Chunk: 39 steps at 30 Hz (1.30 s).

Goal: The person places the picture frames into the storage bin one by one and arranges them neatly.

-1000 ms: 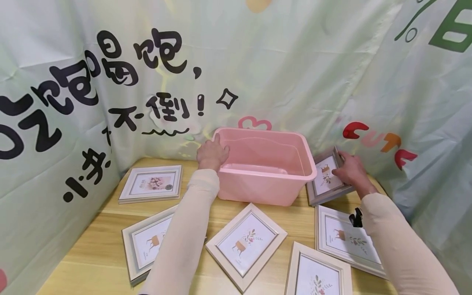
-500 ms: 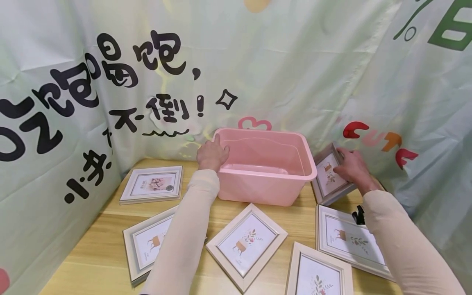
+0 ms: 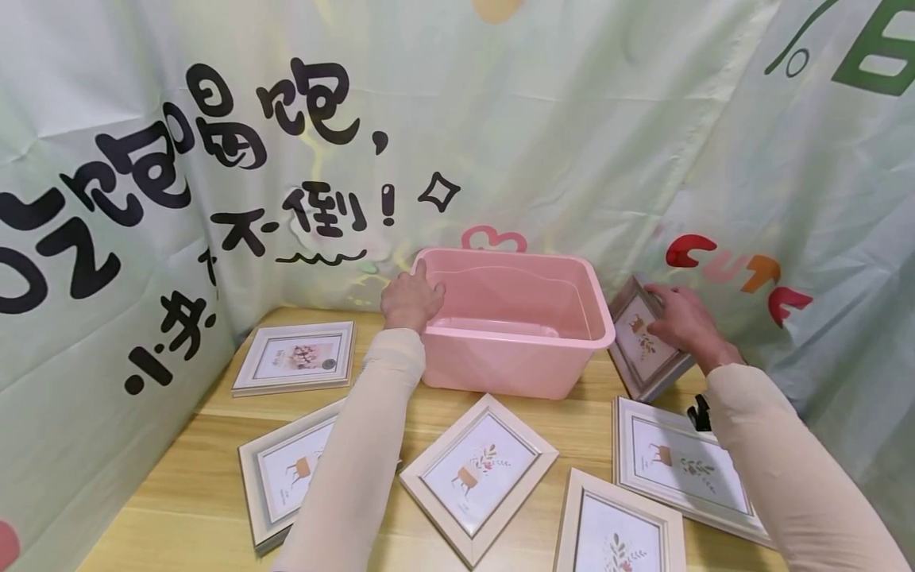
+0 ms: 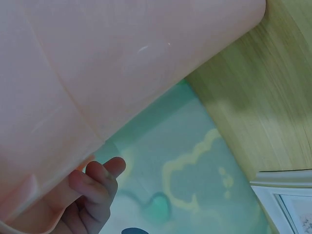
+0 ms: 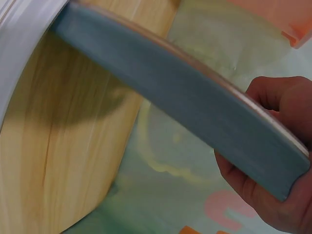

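Observation:
A pink plastic bin (image 3: 500,367) stands at the back of the table. My left hand (image 3: 412,300) grips its left rim; the left wrist view shows curled fingers (image 4: 95,187) just below the rim, outside the wall. Right of the bin, my right hand (image 3: 685,322) holds a picture frame (image 3: 646,342) by its upper right edge. Thumb and fingers pinch that frame across its thickness, as the right wrist view shows. It leans with its upper end raised and its grey side (image 5: 170,92) exposed. Whether its lower corner touches the white frame (image 3: 682,461) below is unclear.
Several more frames lie on the wooden table: one at the back left (image 3: 295,357), one under my left forearm (image 3: 286,469), one at the middle (image 3: 477,477) and one at the front right (image 3: 620,520). A printed curtain (image 3: 543,159) hangs close behind the table.
My right hand has moved slightly right with its picture frame, which has turned and tipped up more steeply. My left hand and the pink bin stay in place.

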Available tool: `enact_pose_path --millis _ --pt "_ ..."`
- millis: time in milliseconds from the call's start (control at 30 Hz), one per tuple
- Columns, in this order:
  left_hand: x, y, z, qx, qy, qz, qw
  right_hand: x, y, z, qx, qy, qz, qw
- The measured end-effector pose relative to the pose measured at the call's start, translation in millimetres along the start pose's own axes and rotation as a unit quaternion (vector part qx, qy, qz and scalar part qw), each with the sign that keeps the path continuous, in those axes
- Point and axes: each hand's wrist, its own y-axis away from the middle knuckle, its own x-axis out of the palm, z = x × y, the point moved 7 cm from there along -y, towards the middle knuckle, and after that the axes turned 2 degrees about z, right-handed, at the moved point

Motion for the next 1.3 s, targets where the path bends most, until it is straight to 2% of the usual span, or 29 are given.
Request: enact_pose_path --millis 333,500,700,833,967,1167,1300 --pt "-1.0 2.0 -0.7 0.002 0.002 0.003 1.0000 0 6.1 4 -0.004 0.016 0.005 0.9999" --pt "-1.7 2.3 -0.4 0.002 0.003 0.003 1.0000 2 16.8 3 -0.009 0.004 0.009 0.9999" --pt "-1.0 2.5 -0.4 0.002 0.001 0.011 0.9999 8 38.3 -8 0.034 -0.034 -0.040 0.9980" --pt "-0.2 1.6 -0.2 0.000 0.001 0.012 0.9999 15 51.2 -13 0.061 -0.076 -0.076 0.9923" --pt "1.8 0.1 0.0 0.003 0.000 0.015 0.9999 19 62.5 -16 0.071 -0.101 -0.115 0.9857" --pt "3.9 -1.9 2.3 0.006 -0.003 0.017 0.9998 25 76.0 -15 0.062 -0.095 -0.159 0.9807" --pt "2.4 -1.5 2.9 0.007 -0.001 0.010 0.9999 30 81.8 -16 0.071 -0.084 -0.157 0.9815"
